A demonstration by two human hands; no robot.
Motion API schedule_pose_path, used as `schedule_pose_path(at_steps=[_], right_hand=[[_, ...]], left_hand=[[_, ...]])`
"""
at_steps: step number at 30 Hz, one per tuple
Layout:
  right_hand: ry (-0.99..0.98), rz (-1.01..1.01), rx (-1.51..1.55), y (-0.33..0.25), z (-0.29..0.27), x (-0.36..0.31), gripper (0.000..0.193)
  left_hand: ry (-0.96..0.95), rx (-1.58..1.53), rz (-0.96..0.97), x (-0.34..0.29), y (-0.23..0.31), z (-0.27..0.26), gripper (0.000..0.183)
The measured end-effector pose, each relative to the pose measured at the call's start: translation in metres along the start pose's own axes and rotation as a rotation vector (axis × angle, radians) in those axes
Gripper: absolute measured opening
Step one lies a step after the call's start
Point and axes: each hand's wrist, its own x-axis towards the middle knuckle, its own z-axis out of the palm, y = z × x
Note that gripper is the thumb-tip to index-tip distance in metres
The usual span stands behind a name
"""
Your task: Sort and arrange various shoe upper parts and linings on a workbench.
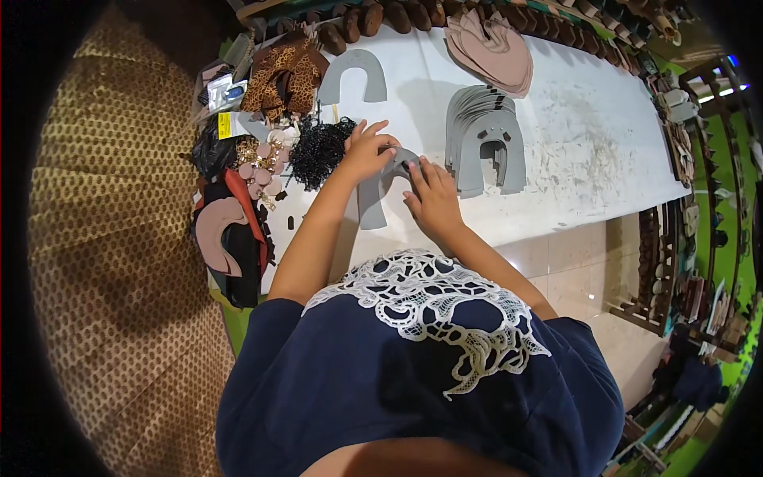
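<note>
A grey U-shaped shoe upper piece (371,208) lies in front of me on the white table. My left hand (367,155) grips its curved top between thumb and fingers, with the index finger lifted. On the piece's right side rests my right hand (435,199), fingers stretched and thumb apart, covering that side. A small dark patch shows by the right fingertips. Just left of my left hand is a tangled heap of black strands (318,155). To the right, a fanned stack of grey U-shaped pieces (477,131) has small black patches on it.
Another grey U-shaped piece (354,67) lies farther back, near leopard-print material (282,75). Pink cut pieces (493,56) are stacked at the far edge, before brown shoe lasts (397,16). Pink discs and gold bits (262,167) clutter the left. Shelves (719,159) stand at right.
</note>
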Motion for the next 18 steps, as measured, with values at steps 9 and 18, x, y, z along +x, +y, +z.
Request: schedule_pose_path(at_steps=[9, 18], right_hand=[[-0.046, 0.004, -0.173, 0.01, 0.02, 0.008, 0.043], [-0.043, 0.026, -0.146, 0.013, 0.027, 0.005, 0.043]], left_hand=[[0.102, 0.223, -0.055, 0.004, -0.001, 0.016, 0.023], [0.034, 0.159, -0.053, 0.003, 0.002, 0.011, 0.04]])
